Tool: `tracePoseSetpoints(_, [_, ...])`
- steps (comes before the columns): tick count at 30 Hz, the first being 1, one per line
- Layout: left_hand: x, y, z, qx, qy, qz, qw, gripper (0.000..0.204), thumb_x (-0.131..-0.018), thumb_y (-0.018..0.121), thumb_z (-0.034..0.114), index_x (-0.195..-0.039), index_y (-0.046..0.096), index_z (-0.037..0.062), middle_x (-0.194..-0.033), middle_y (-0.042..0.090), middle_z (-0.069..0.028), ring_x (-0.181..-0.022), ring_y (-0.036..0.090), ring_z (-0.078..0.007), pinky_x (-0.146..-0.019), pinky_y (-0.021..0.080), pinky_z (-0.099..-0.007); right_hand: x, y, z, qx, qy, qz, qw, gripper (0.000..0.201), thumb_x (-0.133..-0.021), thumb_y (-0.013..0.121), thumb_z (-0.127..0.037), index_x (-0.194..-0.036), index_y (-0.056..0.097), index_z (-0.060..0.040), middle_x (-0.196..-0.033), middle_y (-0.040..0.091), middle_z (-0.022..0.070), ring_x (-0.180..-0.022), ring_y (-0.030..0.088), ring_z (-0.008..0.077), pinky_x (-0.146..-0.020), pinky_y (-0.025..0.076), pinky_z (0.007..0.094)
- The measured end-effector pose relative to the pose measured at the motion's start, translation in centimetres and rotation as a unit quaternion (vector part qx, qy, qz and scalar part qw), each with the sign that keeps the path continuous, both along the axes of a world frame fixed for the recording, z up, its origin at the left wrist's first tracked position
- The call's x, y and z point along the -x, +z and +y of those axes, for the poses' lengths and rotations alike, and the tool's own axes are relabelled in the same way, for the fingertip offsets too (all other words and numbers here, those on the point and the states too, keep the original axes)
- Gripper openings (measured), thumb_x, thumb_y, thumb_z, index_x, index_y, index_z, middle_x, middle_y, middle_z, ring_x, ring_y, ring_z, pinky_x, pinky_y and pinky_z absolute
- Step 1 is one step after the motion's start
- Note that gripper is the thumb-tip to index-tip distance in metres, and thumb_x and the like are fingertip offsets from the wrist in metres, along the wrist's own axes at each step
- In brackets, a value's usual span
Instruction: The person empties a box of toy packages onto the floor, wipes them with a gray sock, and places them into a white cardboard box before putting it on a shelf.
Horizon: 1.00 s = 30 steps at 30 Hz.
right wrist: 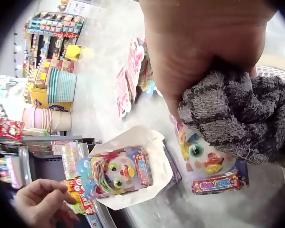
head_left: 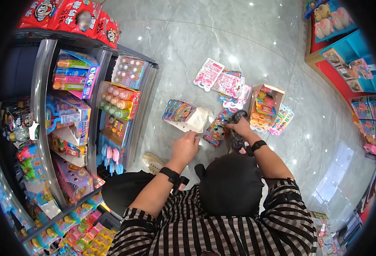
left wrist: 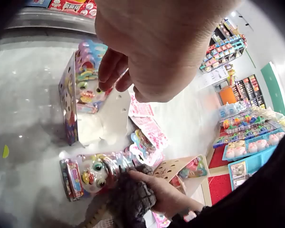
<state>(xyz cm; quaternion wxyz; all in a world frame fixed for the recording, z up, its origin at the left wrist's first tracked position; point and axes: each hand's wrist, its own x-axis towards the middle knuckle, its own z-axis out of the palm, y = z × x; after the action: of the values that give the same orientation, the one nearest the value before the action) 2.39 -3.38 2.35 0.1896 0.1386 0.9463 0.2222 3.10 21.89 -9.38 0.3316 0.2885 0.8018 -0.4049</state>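
My right hand (head_left: 241, 129) grips a bunched grey striped cloth (right wrist: 228, 116), which hangs over part of a blister-packed toy (head_left: 216, 131) with a round-eyed face. That pack lies on the floor, and its face shows in the left wrist view (left wrist: 96, 175). My left hand (head_left: 186, 147) hovers by the near edge of a white cardboard display box (head_left: 201, 121), its fingers loosely bent with nothing between them. Inside the box stand several similar face-toy packs (right wrist: 115, 173). The thumb side of the right hand and part of the cloth are hidden in the head view.
Pink-and-white packets (head_left: 228, 83) lie fanned out on the tiled floor. Beside them, right of the cloth, stands a brown carton (head_left: 275, 91) of small toys. Stocked shelves (head_left: 143, 106) rise at the left, and a red display stand (head_left: 324, 68) at the far right.
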Motion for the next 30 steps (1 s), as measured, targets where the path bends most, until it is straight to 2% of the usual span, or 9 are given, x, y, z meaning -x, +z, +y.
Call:
tracePoseSetpoints(7, [-2.1,-0.7,-0.5,-0.038,0.014,-0.032,0.999,0.016,-0.083,0.064,0.016,-0.091,0.065,0.0027,-0.085,0.067,-0.0147,-0.074,0.065,-0.0322,-0.067,0.052,-0.0412,-8.1,3.9,5.6,-0.012,0.08,0.05,0.995,0.071,-0.072,0.074,-0.039,-0.121,0.048,0.0056,-0.105,0.062,0.0299,-0.103,0.06,0.041,-0.09,0.047,0.044])
tracePoseSetpoints(11, [-3.4,-1.0,-0.3,-0.026,0.023,-0.084,0.996,0.011,-0.082,0.063,0.014,-0.086,0.063,0.0041,-0.083,0.065,-0.0146,-0.076,0.063,-0.0344,-0.067,0.05,-0.0437,-12.3,2.7,6.2,-0.148,0.145,0.039,0.978,0.061,-0.076,0.072,-0.036,-0.117,0.051,0.0031,-0.1,0.062,0.0258,-0.102,0.059,0.0395,-0.088,0.048,0.0451])
tracePoseSetpoints(13, [-3.9,-0.4,-0.3,-0.018,0.023,-0.112,0.993,0.011,-0.082,0.063,0.014,-0.086,0.063,0.0037,-0.083,0.065,-0.015,-0.076,0.063,-0.0347,-0.067,0.05,-0.0438,-11.5,3.8,5.0,-0.195,0.195,0.046,0.96,0.058,-0.077,0.072,-0.034,-0.117,0.052,0.0025,-0.101,0.061,0.025,-0.101,0.059,0.0393,-0.088,0.048,0.045])
tracePoseSetpoints(15, [-4.1,0.1,-0.6,-0.067,0.015,-0.113,0.991,0.013,-0.082,0.063,0.015,-0.087,0.063,0.0028,-0.084,0.065,-0.0161,-0.077,0.063,-0.0354,-0.067,0.05,-0.0434,-7.9,4.3,3.6,-0.086,0.152,0.164,0.971,0.057,-0.077,0.072,-0.031,-0.119,0.05,0.002,-0.11,0.059,0.024,-0.106,0.056,0.0388,-0.091,0.048,0.0438])
tracePoseSetpoints(18, [-4.3,0.4,-1.6,-0.069,0.014,-0.128,0.989,0.016,-0.083,0.062,0.017,-0.089,0.064,0.0024,-0.086,0.065,-0.0177,-0.078,0.063,-0.036,-0.068,0.05,-0.043,-3.0,3.0,0.8,0.024,0.171,0.176,0.969,0.059,-0.078,0.072,-0.028,-0.124,0.047,0.0007,-0.121,0.054,0.0211,-0.113,0.052,0.0382,-0.092,0.047,0.0435])
tracePoseSetpoints(20, [-4.6,1.3,-2.0,-0.049,0.01,-0.122,0.991,0.017,-0.084,0.062,0.018,-0.091,0.064,0.0022,-0.087,0.065,-0.0183,-0.079,0.063,-0.0361,-0.068,0.05,-0.0428,-1.7,1.0,-1.1,-0.096,0.266,0.283,0.917,0.074,-0.075,0.074,-0.029,-0.134,0.04,0.0003,-0.119,0.054,0.0205,-0.114,0.051,0.0363,-0.092,0.047,0.0428])
tracePoseSetpoints(23, [-5.2,1.6,-3.3,-0.047,0.006,-0.11,0.993,0.019,-0.085,0.061,0.019,-0.094,0.065,0.0019,-0.089,0.065,-0.0191,-0.081,0.064,-0.0364,-0.07,0.05,-0.0427,-0.7,0.2,-2.7,-0.101,0.328,0.207,0.916,0.082,-0.075,0.073,-0.028,-0.14,0.031,-0.0015,-0.124,0.05,0.0186,-0.116,0.05,0.0343,-0.093,0.047,0.0429])
tracePoseSetpoints(24, [-5.6,1.5,-3.8,-0.07,0.005,-0.107,0.992,0.021,-0.086,0.061,0.02,-0.095,0.065,0.0018,-0.091,0.065,-0.0192,-0.082,0.064,-0.0365,-0.071,0.05,-0.0428,-1.2,-3.1,-3.3,-0.108,0.308,0.181,0.928,0.083,-0.075,0.072,-0.025,-0.142,0.028,-0.0021,-0.123,0.05,0.0185,-0.115,0.051,0.0343,-0.095,0.046,0.0432])
tracePoseSetpoints(30, [-5.4,2.3,-3.1,-0.024,0.07,-0.154,0.985,0.021,-0.087,0.06,0.02,-0.097,0.065,0.0016,-0.091,0.066,-0.0194,-0.083,0.064,-0.0366,-0.071,0.051,-0.0405,-2.3,-4.7,-1.3,-0.161,0.269,0.175,0.933,0.07,-0.071,0.071,-0.019,-0.132,0.04,-0.0022,-0.111,0.057,0.019,-0.11,0.054,0.0355,-0.095,0.045,0.0423])
